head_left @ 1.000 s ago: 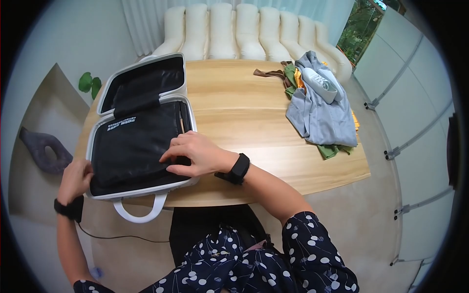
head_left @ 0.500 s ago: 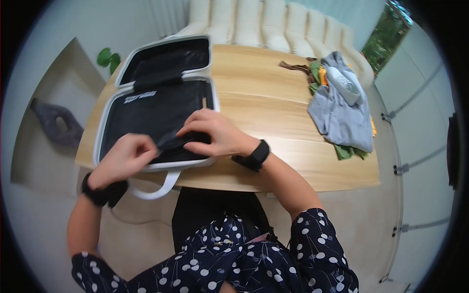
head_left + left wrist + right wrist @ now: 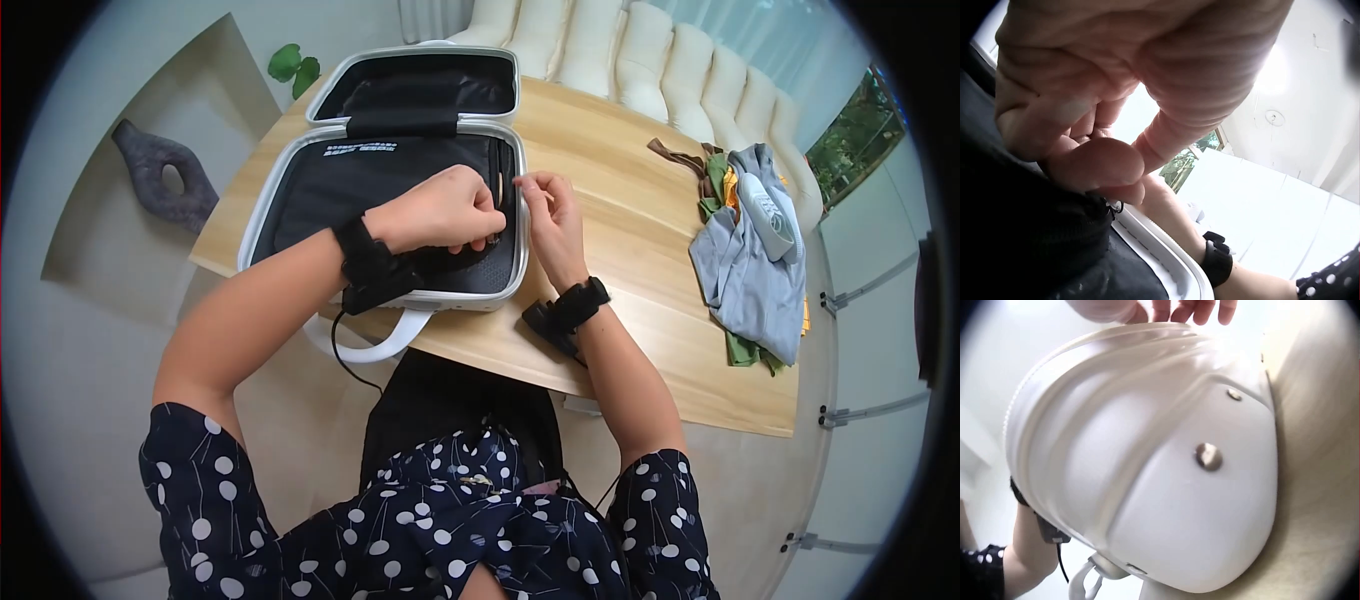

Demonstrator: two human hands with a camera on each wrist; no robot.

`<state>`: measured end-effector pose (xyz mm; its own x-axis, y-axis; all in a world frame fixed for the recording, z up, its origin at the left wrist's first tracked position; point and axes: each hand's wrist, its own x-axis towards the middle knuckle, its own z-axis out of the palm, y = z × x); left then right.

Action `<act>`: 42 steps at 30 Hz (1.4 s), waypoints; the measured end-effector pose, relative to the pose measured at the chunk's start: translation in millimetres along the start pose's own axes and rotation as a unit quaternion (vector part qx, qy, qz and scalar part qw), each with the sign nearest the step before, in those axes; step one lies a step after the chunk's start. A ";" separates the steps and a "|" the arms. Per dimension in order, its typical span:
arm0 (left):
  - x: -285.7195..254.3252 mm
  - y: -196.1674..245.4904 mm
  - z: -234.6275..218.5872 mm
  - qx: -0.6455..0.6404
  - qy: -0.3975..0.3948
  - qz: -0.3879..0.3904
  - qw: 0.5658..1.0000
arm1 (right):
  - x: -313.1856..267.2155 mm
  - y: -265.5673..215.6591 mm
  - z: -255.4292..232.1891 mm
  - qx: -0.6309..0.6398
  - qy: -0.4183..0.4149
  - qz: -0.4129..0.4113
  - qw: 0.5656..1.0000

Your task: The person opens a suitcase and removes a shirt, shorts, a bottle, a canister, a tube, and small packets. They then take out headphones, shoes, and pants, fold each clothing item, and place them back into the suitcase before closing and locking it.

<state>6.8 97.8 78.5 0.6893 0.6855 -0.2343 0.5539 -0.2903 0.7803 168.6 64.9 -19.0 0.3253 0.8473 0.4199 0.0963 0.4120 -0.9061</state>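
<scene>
An open white case [image 3: 522,240] with black lining lies on the table, its lid folded back. My left hand [image 3: 430,212] reaches across the black divider [image 3: 345,185], fingers curled. In the left wrist view its thumb and finger pinch a small dark pull [image 3: 1114,209] at the edge of black fabric. At the case's right side is my right hand [image 3: 556,228], its bent, loose fingers at the white rim. The right wrist view shows fingertips [image 3: 1202,311] along the top of the white shell [image 3: 1166,469]; whether they press it is unclear.
Grey, green and orange clothes [image 3: 745,265] lie on the table's right side with a white shoe [image 3: 768,218] on top. The case's white handle [image 3: 385,340] overhangs the front edge. A cream sofa [image 3: 640,60] stands behind the table.
My left hand has moved from the case's front left corner across to its right side. My right hand has left the inside for the right rim. The view has shifted.
</scene>
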 end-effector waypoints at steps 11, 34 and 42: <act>-32.0 -23.9 0.5 0.189 0.044 0.209 0.959 | 3.6 -43.2 -23.0 -0.273 -0.243 -0.162 0.916; -32.8 -35.4 35.1 0.260 0.178 0.222 0.923 | -5.1 -50.1 -17.3 -0.319 -0.298 -0.162 0.885; -42.9 -31.7 53.6 0.251 0.270 0.218 0.904 | -4.0 -56.2 -17.9 -0.280 -0.340 -0.093 0.893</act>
<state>-15.2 41.8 32.7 0.6399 0.6195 0.4547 0.5207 -0.7847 0.3363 178.7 32.4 29.3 -0.3727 0.8683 0.3274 0.6067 0.4950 -0.6220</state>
